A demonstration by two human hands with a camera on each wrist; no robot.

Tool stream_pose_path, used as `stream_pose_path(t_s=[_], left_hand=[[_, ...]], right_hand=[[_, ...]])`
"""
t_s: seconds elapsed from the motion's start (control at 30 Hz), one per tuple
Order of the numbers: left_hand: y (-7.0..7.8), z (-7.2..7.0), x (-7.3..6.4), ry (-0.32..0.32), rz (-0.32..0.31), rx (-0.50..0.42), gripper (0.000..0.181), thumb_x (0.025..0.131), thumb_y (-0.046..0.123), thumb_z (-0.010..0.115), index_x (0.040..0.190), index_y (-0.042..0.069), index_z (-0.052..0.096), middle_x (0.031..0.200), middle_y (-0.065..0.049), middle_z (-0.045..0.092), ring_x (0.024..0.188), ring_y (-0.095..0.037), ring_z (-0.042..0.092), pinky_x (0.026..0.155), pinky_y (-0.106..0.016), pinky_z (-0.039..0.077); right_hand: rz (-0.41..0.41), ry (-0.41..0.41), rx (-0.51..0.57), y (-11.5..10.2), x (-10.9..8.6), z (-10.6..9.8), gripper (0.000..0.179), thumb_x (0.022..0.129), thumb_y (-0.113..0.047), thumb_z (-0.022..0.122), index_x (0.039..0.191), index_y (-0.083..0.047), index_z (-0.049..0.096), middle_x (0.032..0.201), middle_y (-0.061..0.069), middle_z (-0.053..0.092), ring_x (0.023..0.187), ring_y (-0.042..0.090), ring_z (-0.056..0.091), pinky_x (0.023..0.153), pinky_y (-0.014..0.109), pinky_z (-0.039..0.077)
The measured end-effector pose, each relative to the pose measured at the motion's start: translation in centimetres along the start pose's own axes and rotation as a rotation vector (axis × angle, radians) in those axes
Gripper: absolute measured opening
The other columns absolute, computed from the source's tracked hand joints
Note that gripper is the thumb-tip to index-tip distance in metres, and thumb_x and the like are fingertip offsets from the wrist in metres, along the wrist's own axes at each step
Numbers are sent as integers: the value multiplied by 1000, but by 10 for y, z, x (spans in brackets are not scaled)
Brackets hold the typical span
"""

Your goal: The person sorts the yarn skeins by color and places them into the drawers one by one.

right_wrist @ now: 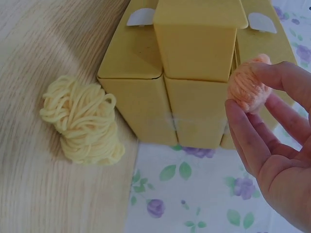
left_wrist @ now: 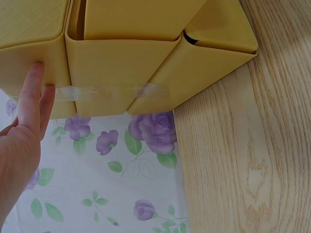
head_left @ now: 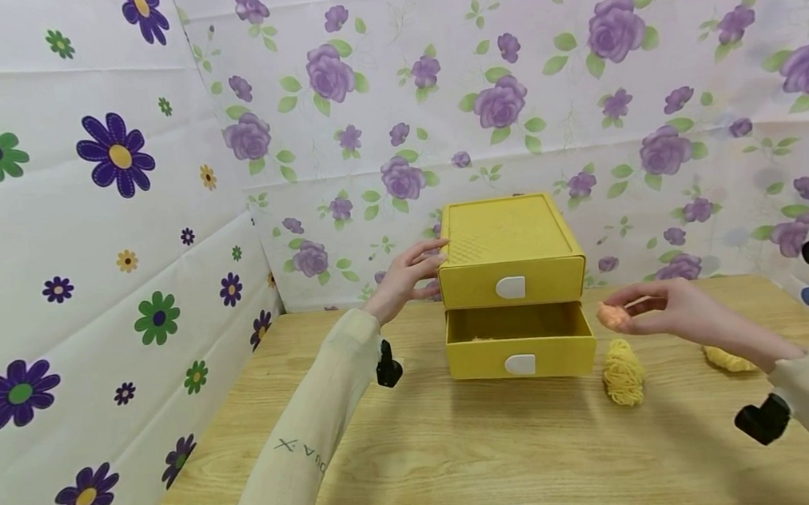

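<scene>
A yellow drawer cabinet (head_left: 511, 231) with white handles stands on the table, its middle drawer (head_left: 522, 358) pulled out. A bit of something pale orange (head_left: 483, 339) shows inside that drawer, mostly hidden by the front panel. My left hand (head_left: 410, 276) touches the left side of the cabinet's top tier with extended fingers (left_wrist: 33, 92). To the right of the open drawer, my right hand (head_left: 669, 309) pinches a small peach-coloured ball of yarn (right_wrist: 248, 85) between thumb and fingers, held above the table. Below it lies a yellow yarn skein (head_left: 623, 374), close to the cabinet's right side.
Another yellow yarn bundle (head_left: 730, 359) lies farther right, partly covered by my right forearm. The wooden table (head_left: 423, 459) meets flowered cloth (head_left: 379, 126) behind the cabinet, and another flowered cloth (head_left: 88, 272) hangs at left. Clear tape (left_wrist: 112, 91) runs across the cabinet's side.
</scene>
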State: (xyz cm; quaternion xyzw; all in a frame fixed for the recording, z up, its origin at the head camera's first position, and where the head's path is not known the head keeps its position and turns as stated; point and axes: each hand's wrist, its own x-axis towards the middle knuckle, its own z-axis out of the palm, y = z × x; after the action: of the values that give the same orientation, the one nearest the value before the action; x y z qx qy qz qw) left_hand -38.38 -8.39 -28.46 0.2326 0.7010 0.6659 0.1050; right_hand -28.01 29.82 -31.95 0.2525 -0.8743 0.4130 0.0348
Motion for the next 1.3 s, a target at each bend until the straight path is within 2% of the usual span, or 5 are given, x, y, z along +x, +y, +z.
stream_pose_path(t_s=[0.2,0.4,0.57,0.83,1.3], left_hand=[[13,4,-10,-35,-6,-4,44,96,18,48,138,9,38,125,-13,42,106,-28,47,89,-49,38],[16,6,-13,-34,-11,-5,45,96,17,48,139,8,37,126,-14,42,106,-27,47,90,-51,36],[11,4,-9,-35,-3,-11,45,96,18,48,138,9,38,127,-14,41,107,-29,46,90,-51,36],[-5,-1,3,13,9,12,39,94,24,53,132,19,48,123,-8,46,105,-27,49,84,-45,43],[-6,-1,4,17,23,29,39,94,24,53,132,19,48,122,-8,46,104,-26,50,79,-40,47]], right_hand=[[-1,-8,11,-13,7,3,38,84,-19,67,118,-4,59,112,15,57,94,22,58,69,30,50],[23,-35,36,-24,14,10,38,84,-20,67,117,-4,60,111,13,58,95,27,57,70,32,49],[11,-31,24,-32,22,17,36,83,-21,69,113,-3,61,110,12,58,94,26,57,71,31,49],[-68,-32,42,-38,31,27,29,81,-16,70,108,-7,65,106,9,59,91,24,58,70,31,49],[-140,-29,11,-37,40,34,28,80,-12,71,107,-4,65,100,7,61,88,23,58,71,31,49]])
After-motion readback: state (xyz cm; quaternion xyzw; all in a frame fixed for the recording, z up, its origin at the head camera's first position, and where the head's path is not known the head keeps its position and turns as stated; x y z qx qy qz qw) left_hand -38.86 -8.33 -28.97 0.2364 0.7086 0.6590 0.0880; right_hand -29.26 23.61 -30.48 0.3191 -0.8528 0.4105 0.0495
